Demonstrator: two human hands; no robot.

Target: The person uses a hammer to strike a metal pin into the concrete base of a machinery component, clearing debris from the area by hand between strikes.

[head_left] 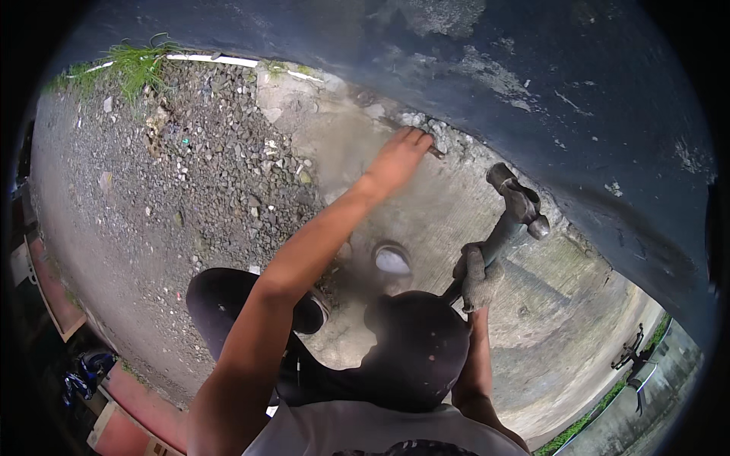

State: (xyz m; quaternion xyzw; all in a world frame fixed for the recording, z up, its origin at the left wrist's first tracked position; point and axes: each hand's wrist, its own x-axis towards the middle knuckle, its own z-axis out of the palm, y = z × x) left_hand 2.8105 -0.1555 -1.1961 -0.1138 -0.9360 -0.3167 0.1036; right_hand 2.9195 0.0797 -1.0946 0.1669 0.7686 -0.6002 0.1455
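My bare left hand (pixel 401 154) is closed around a short dark metal chisel (pixel 436 152), low along the foot of the dark wall. The fingers cover most of the chisel, and one end shows beside them. Right by it lies broken, whitish concrete rubble (pixel 456 140) along the wall's base. A knitted work glove covers my right hand (pixel 479 277), which grips the handle of a ball-peen hammer (pixel 521 201). The hammer's steel head is raised above the concrete, to the right of my left hand and apart from the chisel.
The dark painted wall (pixel 593 114) with worn patches runs across the far side. Loose gravel (pixel 228 144) covers the ground at left, and a grass tuft (pixel 141 64) grows at far left. My knees are bent close below my hands. A bicycle (pixel 637 365) stands at lower right.
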